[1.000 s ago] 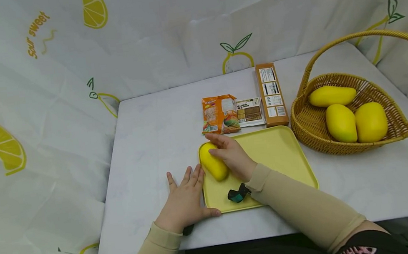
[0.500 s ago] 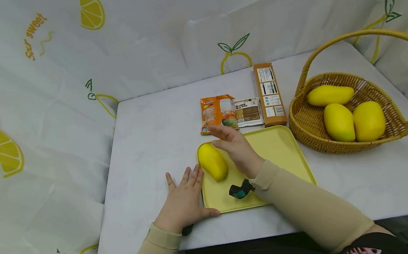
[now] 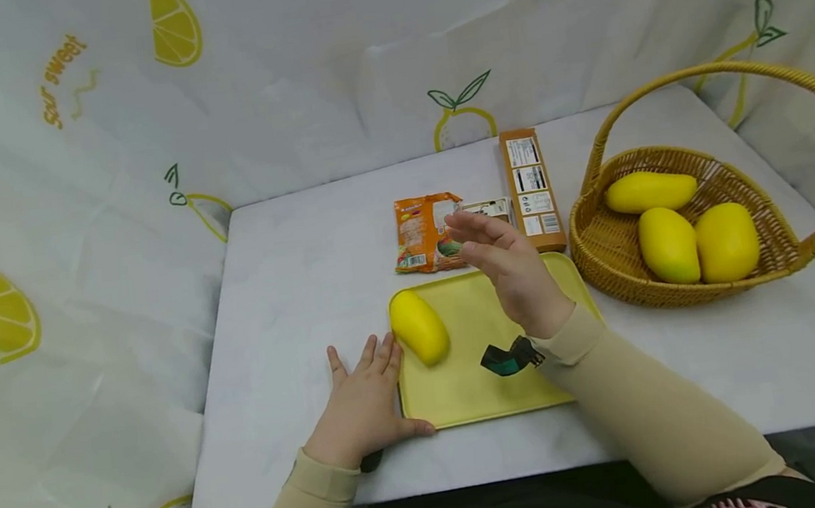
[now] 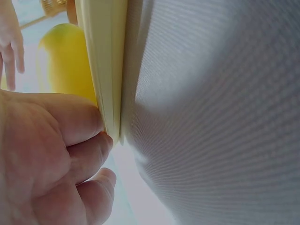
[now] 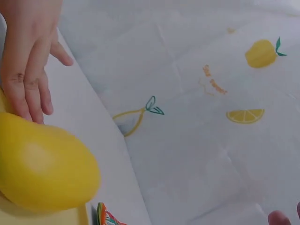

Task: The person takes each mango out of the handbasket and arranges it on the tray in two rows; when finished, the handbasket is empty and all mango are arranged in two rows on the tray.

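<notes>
One yellow mango (image 3: 419,328) lies at the left end of a pale yellow tray (image 3: 483,388). My left hand (image 3: 364,405) rests with spread fingers along the tray's left edge, its fingertips beside the mango; the left wrist view shows those fingers (image 4: 84,119) against the tray's side wall. Over the tray's right half, my right hand (image 3: 511,276) is raised with nothing in it, its fingers near an orange snack packet (image 3: 420,231). The right wrist view shows the mango (image 5: 47,164) close by, apart from that hand.
Behind the tray lie a small white-and-brown packet (image 3: 496,209), partly hidden by the right hand, and a long brown box (image 3: 532,189). At the right a wicker basket (image 3: 606,277) with a tall handle holds three mangoes (image 3: 666,245). A printed white cloth (image 3: 283,92) hangs behind the table.
My right hand has let go of the mango, then lifted and moved right and away from it. The mango stays on the tray. My left hand keeps its place.
</notes>
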Demonstrator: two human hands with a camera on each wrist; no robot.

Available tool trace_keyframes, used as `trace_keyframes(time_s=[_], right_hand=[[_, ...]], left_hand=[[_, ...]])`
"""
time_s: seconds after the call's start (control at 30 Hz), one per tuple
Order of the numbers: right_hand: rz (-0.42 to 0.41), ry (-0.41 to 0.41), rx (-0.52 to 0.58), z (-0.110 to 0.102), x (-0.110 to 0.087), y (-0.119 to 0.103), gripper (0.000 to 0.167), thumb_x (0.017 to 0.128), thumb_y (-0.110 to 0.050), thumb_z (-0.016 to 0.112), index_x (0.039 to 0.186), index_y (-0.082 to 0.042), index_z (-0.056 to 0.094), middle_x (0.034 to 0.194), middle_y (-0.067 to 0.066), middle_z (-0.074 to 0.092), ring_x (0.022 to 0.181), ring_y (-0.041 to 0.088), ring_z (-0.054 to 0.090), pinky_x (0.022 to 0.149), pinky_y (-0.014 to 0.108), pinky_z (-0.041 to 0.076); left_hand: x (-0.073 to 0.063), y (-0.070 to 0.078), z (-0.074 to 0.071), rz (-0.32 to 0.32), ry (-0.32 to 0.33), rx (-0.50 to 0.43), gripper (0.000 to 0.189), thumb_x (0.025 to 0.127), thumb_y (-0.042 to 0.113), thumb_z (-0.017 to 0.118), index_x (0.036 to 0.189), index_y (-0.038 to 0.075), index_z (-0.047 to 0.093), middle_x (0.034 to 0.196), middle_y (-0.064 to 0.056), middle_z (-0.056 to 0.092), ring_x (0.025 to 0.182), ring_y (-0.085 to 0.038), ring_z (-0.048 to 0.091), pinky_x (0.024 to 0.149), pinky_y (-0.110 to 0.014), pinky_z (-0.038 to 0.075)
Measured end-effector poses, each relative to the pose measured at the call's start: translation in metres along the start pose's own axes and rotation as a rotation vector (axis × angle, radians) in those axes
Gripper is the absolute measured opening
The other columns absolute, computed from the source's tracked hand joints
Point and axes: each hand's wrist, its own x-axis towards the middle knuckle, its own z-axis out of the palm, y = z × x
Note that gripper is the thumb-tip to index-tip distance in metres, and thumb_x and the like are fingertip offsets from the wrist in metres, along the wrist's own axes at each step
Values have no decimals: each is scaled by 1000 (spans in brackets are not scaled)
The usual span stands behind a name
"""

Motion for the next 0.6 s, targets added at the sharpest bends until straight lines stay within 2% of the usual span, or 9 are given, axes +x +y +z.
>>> trace_keyframes(time_s=[0.1,0.27,0.43,0.6], right_hand=[[-26,35,35,-7,0,-7,39,113,-2,51,150,-8,62,142,-8,70,140,21,60,131,54,34],[-61,88,62,-19,0,-21,35,115,-5,48,142,-15,67,140,-7,70,143,27,59,128,52,37],[-113,143,67,-42,-2,-34,34,117,-11,47,137,-23,73,139,-7,71,142,29,59,128,52,36],[-158,198,136,-71,-9,-48,29,118,-18,50,140,-18,69,142,-1,69,138,26,60,118,41,42]], left_hand=[[0,-1,-2,4,5,0,137,75,90,80,173,5,36,184,-11,22,172,-37,19,121,-90,-1],[0,-1,-4,7,12,8,137,74,90,80,172,5,36,183,-12,24,171,-37,20,122,-90,0],[0,-1,-3,11,16,4,137,74,89,81,172,4,37,183,-13,25,171,-37,21,121,-90,0],[0,1,-2,15,16,0,137,74,89,81,172,4,37,183,-13,24,171,-37,22,121,-91,0]])
